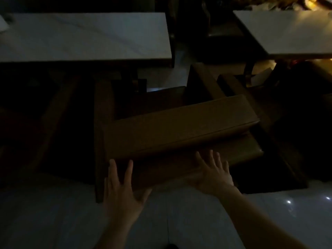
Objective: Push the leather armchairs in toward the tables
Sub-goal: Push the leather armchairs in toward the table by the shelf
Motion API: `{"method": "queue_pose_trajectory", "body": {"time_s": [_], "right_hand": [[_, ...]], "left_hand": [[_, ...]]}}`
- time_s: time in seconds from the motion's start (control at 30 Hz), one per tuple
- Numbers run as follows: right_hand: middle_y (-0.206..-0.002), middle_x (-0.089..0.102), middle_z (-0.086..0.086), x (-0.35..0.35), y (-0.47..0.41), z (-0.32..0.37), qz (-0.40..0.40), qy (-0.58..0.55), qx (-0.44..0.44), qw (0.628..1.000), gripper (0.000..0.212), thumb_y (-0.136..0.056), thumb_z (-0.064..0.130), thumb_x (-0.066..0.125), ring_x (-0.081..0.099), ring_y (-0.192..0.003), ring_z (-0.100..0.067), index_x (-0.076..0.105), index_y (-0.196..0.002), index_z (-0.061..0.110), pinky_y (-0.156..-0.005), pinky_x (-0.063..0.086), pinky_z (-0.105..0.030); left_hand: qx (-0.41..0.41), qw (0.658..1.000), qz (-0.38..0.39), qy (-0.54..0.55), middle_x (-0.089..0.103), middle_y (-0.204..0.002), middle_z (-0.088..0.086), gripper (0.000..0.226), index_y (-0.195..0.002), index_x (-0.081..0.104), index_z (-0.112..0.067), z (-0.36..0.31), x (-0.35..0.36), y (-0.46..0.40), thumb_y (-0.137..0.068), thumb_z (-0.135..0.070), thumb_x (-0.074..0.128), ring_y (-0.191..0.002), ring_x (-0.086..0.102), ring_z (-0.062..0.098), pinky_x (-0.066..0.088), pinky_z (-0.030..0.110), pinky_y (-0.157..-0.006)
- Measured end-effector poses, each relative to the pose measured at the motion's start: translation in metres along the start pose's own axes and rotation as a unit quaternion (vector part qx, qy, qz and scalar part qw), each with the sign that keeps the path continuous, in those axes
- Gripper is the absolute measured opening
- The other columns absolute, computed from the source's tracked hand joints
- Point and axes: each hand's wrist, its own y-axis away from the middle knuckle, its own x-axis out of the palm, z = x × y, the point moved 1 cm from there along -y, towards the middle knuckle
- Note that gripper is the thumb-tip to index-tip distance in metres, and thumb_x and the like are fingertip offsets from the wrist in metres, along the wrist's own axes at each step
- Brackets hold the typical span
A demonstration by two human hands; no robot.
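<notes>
Brown leather armchair (179,130) stands just ahead of your hands, its backrest turned to you and its seat facing the pale table (84,36) beyond. Your left hand (122,191) and right hand (213,173) are both spread wide and flat, holding nothing, against the chair's back, probably placed so for an even push.

Brown leather armchair (179,128) near white table (86,36)
</notes>
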Motion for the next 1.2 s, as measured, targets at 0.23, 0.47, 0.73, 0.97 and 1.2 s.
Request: {"method": "queue_pose_trajectory", "body": {"time_s": [0.23,0.47,0.73,0.97,1.2], "right_hand": [[-0.161,-0.024,-0.014,0.008,-0.036,-0.007,-0.056,0.013,-0.025,0.998,0.115,-0.067,0.094,0.035,-0.023,-0.147,-0.036,-0.023,-0.15,0.039,-0.12,0.001,-0.058],[-0.161,-0.024,-0.015,0.029,-0.046,-0.004,-0.127,-0.002,-0.024,0.992,0.117,-0.057,0.102,0.011,-0.025,-0.146,-0.037,-0.023,-0.15,0.04,-0.12,0.0,-0.058],[-0.163,-0.015,-0.016,0.039,-0.042,0.002,-0.142,0.002,-0.011,0.99,0.116,-0.061,0.099,0.011,-0.02,-0.148,-0.037,-0.01,-0.155,0.035,-0.121,0.002,-0.057],[-0.163,-0.016,-0.017,0.046,-0.025,0.023,-0.127,-0.003,0.002,0.992,0.114,-0.063,0.097,0.015,-0.018,-0.148,-0.038,-0.012,-0.155,0.035,-0.122,0.003,-0.056],[-0.163,-0.015,-0.018,0.088,0.013,0.071,-0.156,-0.02,0.004,0.988,0.109,-0.07,0.096,0.017,-0.019,-0.148,-0.038,-0.011,-0.155,0.034,-0.122,0.001,-0.055]], "left_hand": [[0.007,0.999,0.032,-0.041,0.039,-0.153,0.01,0.096,-0.152,0.026,-0.035,0.007,0.044,-0.018,-0.07,-0.084,0.038,-0.144,0.028,0.031,0.024,0.053,-0.116],[0.014,0.998,0.026,-0.056,0.036,-0.153,0.003,0.085,-0.15,0.034,-0.034,0.006,0.053,-0.03,-0.078,-0.072,0.057,-0.142,0.023,0.029,0.029,0.051,-0.113],[0.039,0.997,0.013,-0.066,0.038,-0.149,0.001,0.076,-0.148,0.034,-0.039,0.019,0.056,-0.032,-0.082,-0.071,0.053,-0.138,0.029,0.028,0.034,0.047,-0.108],[0.053,0.996,0.005,-0.077,0.044,-0.142,0.0,0.073,-0.146,0.038,-0.04,0.042,0.047,-0.028,-0.082,-0.069,0.055,-0.13,0.035,0.027,0.038,0.045,-0.104],[0.077,0.993,0.012,-0.091,0.043,-0.141,0.0,0.073,-0.147,0.037,-0.039,0.104,0.032,-0.006,-0.083,-0.071,0.05,-0.125,0.04,0.026,0.041,0.045,-0.1]]}}
